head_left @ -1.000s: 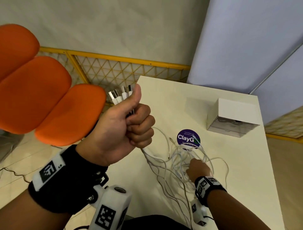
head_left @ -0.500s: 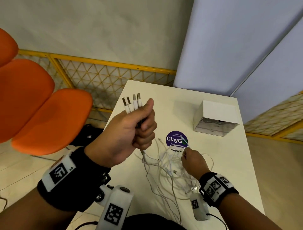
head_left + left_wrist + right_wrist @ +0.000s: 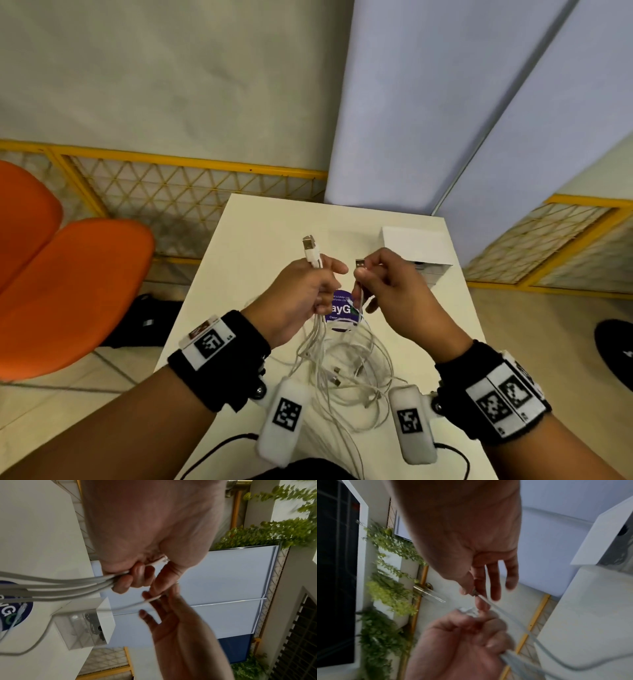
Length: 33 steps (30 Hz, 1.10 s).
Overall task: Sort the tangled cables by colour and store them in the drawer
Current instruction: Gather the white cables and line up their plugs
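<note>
Your left hand (image 3: 301, 294) was curled tight around a bunch of white cables (image 3: 317, 329). Their plugs (image 3: 310, 248) stuck up out of the top of your fist, and the cords hung down below it. Your right hand (image 3: 387, 287) pinched one more white plug (image 3: 359, 264) between thumb and first finger. Your other fingers on that hand were loose and a bit spread. Both hands were up in the air, very close together, almost touching.

The one plug pointed up, the same way as the plugs in your left fist. It sat just to the right of that fist, at about the same height. So I think the next move was a small sideways one: slide the plug left into the bunch, keeping it pointing up like the others. Your left thumb (image 3: 334, 265) would need to lift a little to let it in.

The rest of the white cords (image 3: 352, 373) lay in a messy loop on the table (image 3: 260, 240), below your hands and close to your body. A round purple sticker (image 3: 342, 310) showed under them. The little drawer box (image 3: 416, 251) stood past your right hand, so your right hand was nearer to it. I could not tell if the drawer was pulled out.
</note>
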Tool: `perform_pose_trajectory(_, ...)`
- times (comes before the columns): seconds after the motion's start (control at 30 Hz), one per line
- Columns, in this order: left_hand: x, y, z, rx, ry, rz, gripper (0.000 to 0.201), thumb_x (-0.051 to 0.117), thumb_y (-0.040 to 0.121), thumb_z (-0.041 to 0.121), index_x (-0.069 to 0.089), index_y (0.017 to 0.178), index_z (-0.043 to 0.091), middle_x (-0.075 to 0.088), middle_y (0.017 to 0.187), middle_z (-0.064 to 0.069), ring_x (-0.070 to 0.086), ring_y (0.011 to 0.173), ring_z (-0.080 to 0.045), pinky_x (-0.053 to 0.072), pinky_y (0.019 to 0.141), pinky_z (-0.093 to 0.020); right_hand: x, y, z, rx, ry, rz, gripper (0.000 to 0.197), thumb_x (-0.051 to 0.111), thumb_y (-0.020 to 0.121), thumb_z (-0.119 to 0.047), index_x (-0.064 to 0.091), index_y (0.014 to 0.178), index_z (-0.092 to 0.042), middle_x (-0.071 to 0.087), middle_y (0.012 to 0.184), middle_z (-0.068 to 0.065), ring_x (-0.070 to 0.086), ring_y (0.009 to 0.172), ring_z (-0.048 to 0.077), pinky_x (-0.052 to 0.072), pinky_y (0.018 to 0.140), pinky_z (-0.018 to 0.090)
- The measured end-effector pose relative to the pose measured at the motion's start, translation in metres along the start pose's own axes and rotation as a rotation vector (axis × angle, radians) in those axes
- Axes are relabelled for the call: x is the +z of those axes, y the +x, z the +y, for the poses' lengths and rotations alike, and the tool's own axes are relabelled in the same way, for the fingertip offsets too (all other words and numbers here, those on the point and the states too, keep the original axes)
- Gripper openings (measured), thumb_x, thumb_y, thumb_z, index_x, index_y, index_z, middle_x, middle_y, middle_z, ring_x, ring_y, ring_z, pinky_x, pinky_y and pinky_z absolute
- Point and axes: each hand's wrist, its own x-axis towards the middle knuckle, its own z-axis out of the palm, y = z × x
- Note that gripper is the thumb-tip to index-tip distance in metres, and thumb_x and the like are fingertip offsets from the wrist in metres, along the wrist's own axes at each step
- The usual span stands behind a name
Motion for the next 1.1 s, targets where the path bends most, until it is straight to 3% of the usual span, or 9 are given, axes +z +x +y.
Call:
perform_pose_trajectory(0.1, 0.006, 0.001, -0.003, 0.013, 0.036, -0.026, 0.031, 0.051, 0.064, -0.008, 0.062, 0.089, 0.006, 0.045, 0.055, 0.002, 0.034, 0.049, -0.012, 0.026, 0.052, -0.03, 0.001, -0.001, -0.018, -0.041, 0.001, 0.069, 0.01, 0.062, 0.096, -0.02, 0.057, 0.09, -0.013, 0.071, 0.075, -0.002, 0.065, 0.074, 0.007, 0.05, 0.07, 0.02)
perform_pose_trajectory(0.17, 0.008, -0.001, -0.002, 0.037, 0.072, -0.087, 0.028, 0.053, 0.06, -0.004, 0.067, 0.069, 0.019, 0.039, 0.055, 0.002, 0.033, 0.052, -0.014, 0.026, 0.054, -0.031, 0.0, 0.002, -0.025, -0.069, -0.032, 0.13, 0.01, 0.067, 0.092, -0.023, 0.061, 0.084, -0.019, 0.066, 0.079, -0.006, 0.063, 0.082, 0.011, 0.046, 0.072, 0.019)
perform_pose_trajectory(0.23, 0.01, -0.003, 0.002, 0.052, 0.118, -0.127, 0.029, 0.06, 0.074, -0.003, 0.066, 0.061, 0.022, 0.036, 0.053, 0.005, 0.031, 0.053, -0.014, 0.026, 0.056, -0.031, 0.0, 0.004, -0.033, -0.068, -0.043, 0.131, 0.01, 0.07, 0.09, -0.027, 0.065, 0.083, -0.021, 0.065, 0.084, -0.001, 0.062, 0.086, 0.019, 0.046, 0.072, 0.024)
perform_pose_trajectory(0.33, 0.013, -0.004, 0.013, 0.093, 0.134, -0.136, 0.022, 0.052, 0.095, 0.0, 0.061, 0.078, 0.011, 0.042, 0.055, 0.007, 0.029, 0.051, -0.01, 0.025, 0.056, -0.029, 0.002, 0.005, -0.043, -0.062, 0.015, 0.122, 0.014, 0.068, 0.091, -0.025, 0.065, 0.087, -0.012, 0.064, 0.08, 0.002, 0.058, 0.072, 0.008, 0.046, 0.065, 0.016)
perform_pose_trajectory(0.57, 0.002, 0.001, 0.036, 0.203, 0.02, -0.005, 0.041, 0.052, 0.102, 0.023, 0.045, 0.063, 0.014, 0.039, 0.055, 0.002, 0.033, 0.049, -0.013, 0.031, 0.052, -0.028, 0.009, -0.004, -0.031, 0.018, 0.197, -0.161, 0.038, 0.043, 0.102, -0.04, 0.054, 0.107, -0.004, 0.068, 0.079, 0.001, 0.065, 0.075, 0.018, 0.052, 0.077, 0.033)
perform_pose_trajectory(0.73, -0.021, -0.002, 0.066, 0.291, -0.178, 0.008, 0.043, 0.047, 0.103, 0.022, 0.036, 0.062, 0.017, 0.026, 0.059, 0.0, 0.031, 0.052, -0.015, 0.03, 0.055, -0.029, 0.01, -0.008, 0.013, -0.057, 0.021, -0.3, 0.038, 0.047, 0.104, -0.032, 0.06, 0.069, -0.025, 0.052, 0.063, -0.001, 0.046, 0.062, 0.018, 0.039, 0.064, 0.03)
perform_pose_trajectory(0.93, -0.037, -0.02, 0.074, 0.375, -0.218, 0.004, 0.042, 0.05, 0.099, 0.023, 0.037, 0.06, 0.016, 0.023, 0.066, -0.005, 0.042, 0.058, -0.019, 0.054, 0.063, -0.037, 0.003, -0.004, 0.08, 0.04, 0.032, -0.198, 0.049, 0.046, 0.1, -0.046, 0.053, 0.067, -0.011, 0.047, 0.064, 0.011, 0.045, 0.059, 0.02, 0.041, 0.065, 0.033)
perform_pose_trajectory(1.0, -0.038, -0.026, 0.074, 0.36, -0.227, 0.0, 0.042, 0.052, 0.096, 0.026, 0.037, 0.057, 0.017, 0.024, 0.066, -0.005, 0.043, 0.056, -0.019, 0.05, 0.056, -0.035, 0.005, -0.006, 0.104, 0.094, 0.0, -0.211, 0.053, 0.047, 0.097, -0.048, 0.052, 0.068, -0.003, 0.047, 0.064, 0.008, 0.044, 0.059, 0.017, 0.042, 0.063, 0.031)
perform_pose_trajectory(1.1, -0.038, -0.029, 0.072, 0.311, -0.186, -0.021, 0.041, 0.049, 0.099, 0.027, 0.033, 0.062, 0.019, 0.026, 0.069, -0.001, 0.03, 0.046, -0.013, 0.024, 0.047, -0.026, 0.011, -0.01, 0.128, 0.139, -0.107, -0.234, 0.047, 0.049, 0.097, -0.043, 0.053, 0.067, -0.007, 0.048, 0.059, -0.006, 0.041, 0.055, 0.008, 0.038, 0.061, 0.024)
